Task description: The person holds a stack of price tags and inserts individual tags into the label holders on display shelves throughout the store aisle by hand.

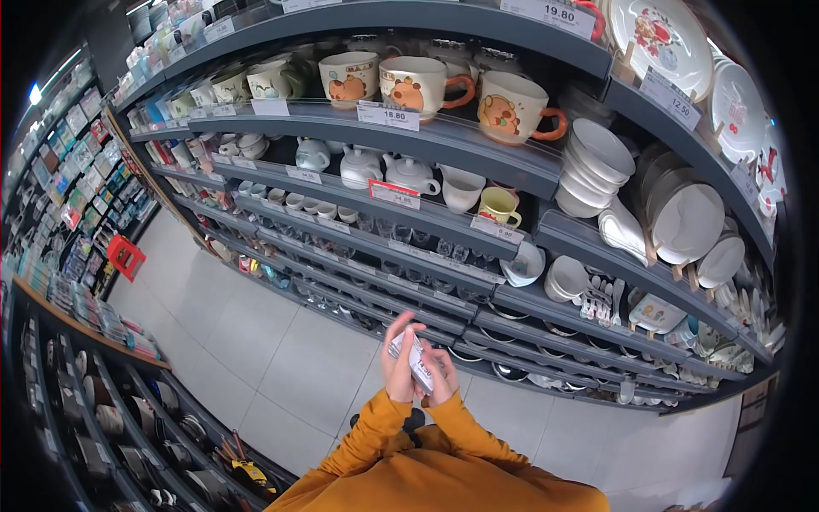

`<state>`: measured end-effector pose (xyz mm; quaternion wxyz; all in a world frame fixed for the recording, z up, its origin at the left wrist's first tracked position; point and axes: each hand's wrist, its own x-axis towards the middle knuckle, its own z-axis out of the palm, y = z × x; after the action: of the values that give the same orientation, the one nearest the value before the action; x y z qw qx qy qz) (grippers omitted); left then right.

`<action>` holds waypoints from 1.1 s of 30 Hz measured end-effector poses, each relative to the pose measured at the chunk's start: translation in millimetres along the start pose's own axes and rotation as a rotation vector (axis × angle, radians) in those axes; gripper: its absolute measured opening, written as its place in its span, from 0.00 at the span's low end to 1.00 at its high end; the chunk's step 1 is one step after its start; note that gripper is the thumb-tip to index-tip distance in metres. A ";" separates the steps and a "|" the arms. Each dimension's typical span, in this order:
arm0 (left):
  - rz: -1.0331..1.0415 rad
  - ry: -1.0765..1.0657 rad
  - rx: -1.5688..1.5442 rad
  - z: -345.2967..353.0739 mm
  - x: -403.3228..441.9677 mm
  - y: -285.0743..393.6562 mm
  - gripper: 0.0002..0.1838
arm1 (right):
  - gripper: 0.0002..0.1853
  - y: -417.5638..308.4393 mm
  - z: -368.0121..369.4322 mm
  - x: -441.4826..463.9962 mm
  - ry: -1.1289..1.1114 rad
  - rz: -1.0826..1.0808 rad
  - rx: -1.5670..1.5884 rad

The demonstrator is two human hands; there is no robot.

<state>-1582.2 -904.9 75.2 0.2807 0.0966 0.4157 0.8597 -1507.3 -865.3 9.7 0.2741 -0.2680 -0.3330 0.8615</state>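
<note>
Hands (397, 367) w/ price tags (421, 365), tiled flr (273, 341), stocked shelves (316, 127).

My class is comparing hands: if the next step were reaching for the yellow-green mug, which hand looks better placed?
Probably the right hand: it is on the side nearer the yellow-green mug. Both hands hold the price labels, so the left hand would need to keep them.

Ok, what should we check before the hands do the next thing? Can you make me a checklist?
1. Price label held, left hand and right hand on it: ok
2. More labels underneath: cannot tell
3. Matching shelf spot known: cannot tell
4. Cartoon-animal mugs upright: ok
5. 18.80 shelf tag readable: ok
6. Hands away from the stacked white bowls: ok
</note>
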 end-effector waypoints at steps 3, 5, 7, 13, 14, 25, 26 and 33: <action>0.036 0.132 -0.027 -4.1 9.1 -3.7 0.16 | 0.15 -8.8 3.2 -9.8 -0.086 0.038 -0.102; -0.105 0.162 0.004 -14.4 13.9 -9.5 0.15 | 0.15 -12.8 11.3 -15.3 -0.042 0.050 -0.158; -0.092 0.147 -0.007 -3.1 6.0 -6.7 0.19 | 0.14 -7.2 8.1 -14.2 -0.054 -0.016 -0.262; -0.189 0.189 -0.081 -17.7 -4.3 -18.7 0.41 | 0.17 -13.4 -0.3 1.5 -0.064 -0.829 -1.196; -0.169 0.168 0.009 -21.0 -4.2 -20.5 0.42 | 0.18 -14.4 -4.1 1.1 -0.149 -0.869 -1.347; -0.093 0.219 -0.134 -38.3 -5.2 -24.9 0.28 | 0.14 -4.3 -7.9 8.5 -0.264 -0.762 -1.228; -0.123 0.131 -0.180 -48.3 -0.7 -29.0 0.27 | 0.13 -0.4 -6.9 10.6 -0.252 -0.528 -0.963; -0.186 0.140 -0.110 -48.0 -0.7 -17.7 0.19 | 0.11 -4.9 -6.5 12.8 -0.383 -0.392 -0.770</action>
<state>-1593.7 -928.2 31.1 0.3344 -0.0180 0.3937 0.8560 -1510.7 -851.1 5.6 0.2459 -0.1186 -0.7169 0.6415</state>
